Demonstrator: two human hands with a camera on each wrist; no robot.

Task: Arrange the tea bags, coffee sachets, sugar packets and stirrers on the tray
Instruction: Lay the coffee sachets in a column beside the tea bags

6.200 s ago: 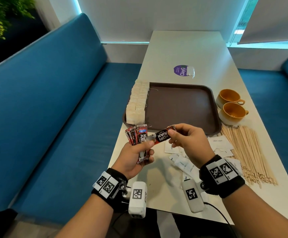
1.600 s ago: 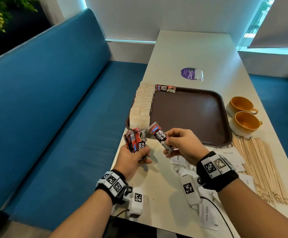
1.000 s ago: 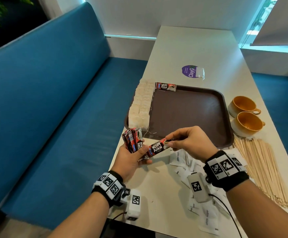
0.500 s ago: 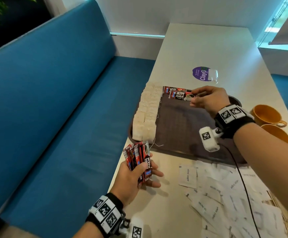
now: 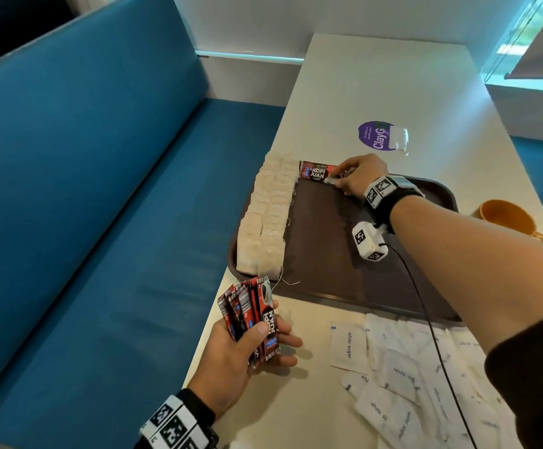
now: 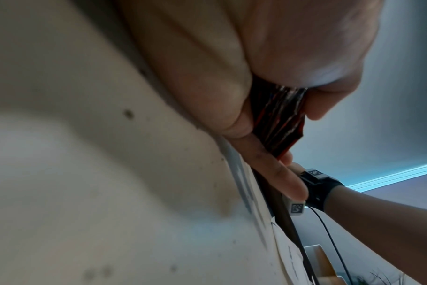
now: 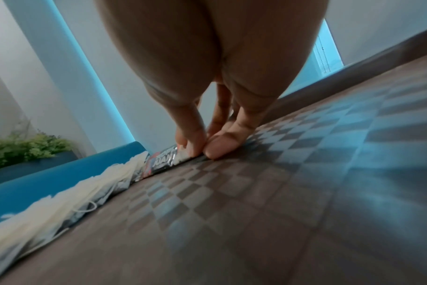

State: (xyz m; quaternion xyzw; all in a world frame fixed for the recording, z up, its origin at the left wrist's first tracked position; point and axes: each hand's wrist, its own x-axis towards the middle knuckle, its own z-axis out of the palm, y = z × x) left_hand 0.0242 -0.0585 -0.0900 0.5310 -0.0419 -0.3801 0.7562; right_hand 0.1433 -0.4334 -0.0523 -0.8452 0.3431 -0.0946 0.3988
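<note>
Fingertips (image 7: 195, 148) of the right hand (image 5: 356, 178) pinch the end of a coffee sachet (image 5: 315, 171) lying flat at the far edge of the tray (image 5: 335, 260), thumb and forefinger curled down onto it. That sachet lies crosswise, its other end touching the far end of the tea bags (image 5: 268, 218), which run in a double row down the tray's left side with loose strings trailing at the near end. The left hand (image 5: 244, 354) hovers at the desk (image 5: 377, 82) edge near the tray's near-left corner, well apart from the right hand, fingers and thumb wrapped round a fanned bundle of sachets (image 5: 250, 314) held upright. Sugar packets (image 5: 403, 371) lie scattered on the desk just in front of the tray, right of the left hand and under the right forearm. An orange cup (image 5: 506, 217) stands beside the tray's right edge. A purple sticker (image 5: 375, 136) sits on the desk beyond the tray. A blue bench (image 5: 85, 205) runs along the left.
</note>
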